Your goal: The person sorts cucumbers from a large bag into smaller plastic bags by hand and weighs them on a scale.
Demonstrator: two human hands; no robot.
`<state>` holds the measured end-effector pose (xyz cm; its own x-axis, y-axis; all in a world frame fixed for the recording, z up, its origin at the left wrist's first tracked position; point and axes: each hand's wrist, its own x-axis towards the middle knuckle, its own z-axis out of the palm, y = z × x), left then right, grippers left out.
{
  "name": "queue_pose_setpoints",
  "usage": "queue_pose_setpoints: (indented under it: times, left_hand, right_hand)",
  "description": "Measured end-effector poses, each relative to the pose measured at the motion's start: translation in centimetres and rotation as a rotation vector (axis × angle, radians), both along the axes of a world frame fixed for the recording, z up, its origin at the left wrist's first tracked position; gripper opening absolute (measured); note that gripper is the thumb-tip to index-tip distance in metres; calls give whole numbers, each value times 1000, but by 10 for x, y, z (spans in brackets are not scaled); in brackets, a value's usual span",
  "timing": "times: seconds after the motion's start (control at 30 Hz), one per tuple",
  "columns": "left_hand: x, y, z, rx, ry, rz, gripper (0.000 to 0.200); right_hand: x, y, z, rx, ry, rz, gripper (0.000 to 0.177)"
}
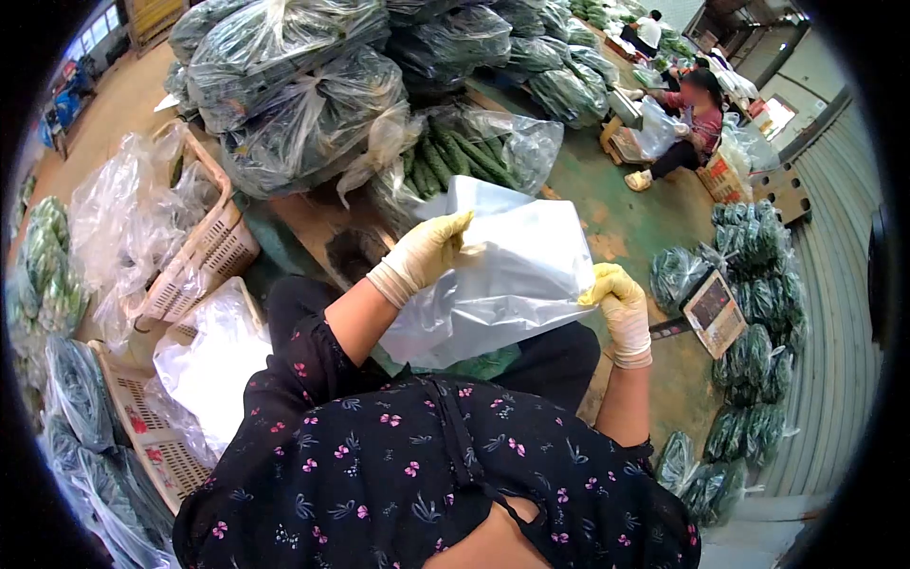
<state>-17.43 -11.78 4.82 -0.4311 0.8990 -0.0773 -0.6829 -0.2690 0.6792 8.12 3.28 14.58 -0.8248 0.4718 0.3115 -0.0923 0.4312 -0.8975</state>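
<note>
Both my hands wear pale yellow gloves and hold a clear plastic bag (512, 275) in front of me. My left hand (427, 251) grips the bag's upper left edge. My right hand (621, 303) pinches its right edge. The bag looks empty and hangs over my lap. Just beyond it an open plastic bag of green cucumbers (460, 156) lies on the floor. My dark flowered sleeve hides the bag's lower left corner.
Large tied bags of green vegetables (303, 85) are piled ahead. Plastic crates (204, 251) lined with bags stand at my left. A scale (713, 311) and more filled bags (758, 284) sit on the floor at right. Another person (692, 128) sits farther back.
</note>
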Motion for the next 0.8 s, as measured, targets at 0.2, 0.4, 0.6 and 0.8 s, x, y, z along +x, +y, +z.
queue_pose_setpoints:
  times: [0.2,0.4,0.6,0.8]
  left_hand:
    - [-7,-39,5,-5,-263,-273,52]
    - [23,-68,2,-319,648,-175,16]
    - [22,-78,16,-307,535,104,20]
    - [42,-67,16,-286,349,-72,19]
  right_hand:
    - [-20,7,-22,-91,61,-14,24]
    - [-29,16,-42,-157,-1,77,27]
    - [-32,-1,-27,357,-35,-250,40]
    - [-65,-81,-26,-61,-245,138,19]
